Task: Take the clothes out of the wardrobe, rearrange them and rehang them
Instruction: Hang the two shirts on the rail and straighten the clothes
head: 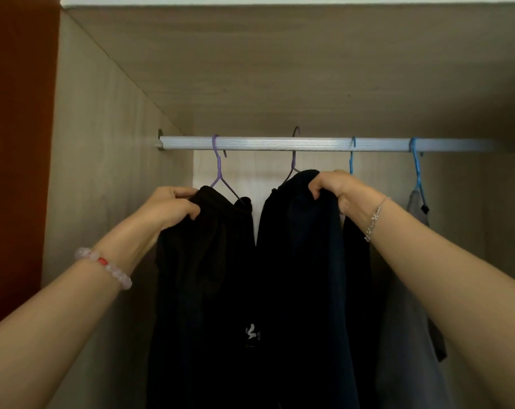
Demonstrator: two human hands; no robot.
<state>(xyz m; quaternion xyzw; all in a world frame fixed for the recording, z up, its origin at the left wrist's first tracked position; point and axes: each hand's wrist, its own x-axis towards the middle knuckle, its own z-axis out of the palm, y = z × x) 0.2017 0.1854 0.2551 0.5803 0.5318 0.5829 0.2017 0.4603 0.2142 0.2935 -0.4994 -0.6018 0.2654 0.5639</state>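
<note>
**Wardrobe interior with both hands on hanging garments**

A pale wood-grain wardrobe point(108, 137) opens under a white ceiling strip, with a red-brown wall panel point(17, 143) to its left. A ribbed silver rail point(280, 143) spans the compartment below the top board. Four hangers hook over it: a purple hanger point(219, 169), a dark-hooked hanger point(293, 160), and two blue hangers point(351, 160) point(417, 172). The left hand point(173, 206), wrist wearing a pale bead bracelet point(106, 265), is clamped on the shoulder of a black garment point(203, 290) on the purple hanger. The right hand point(336, 187), with a silver chain bracelet point(375, 218), grips the top of a dark navy garment point(306, 276). A grey garment point(403, 349) hangs at the far right.
</note>
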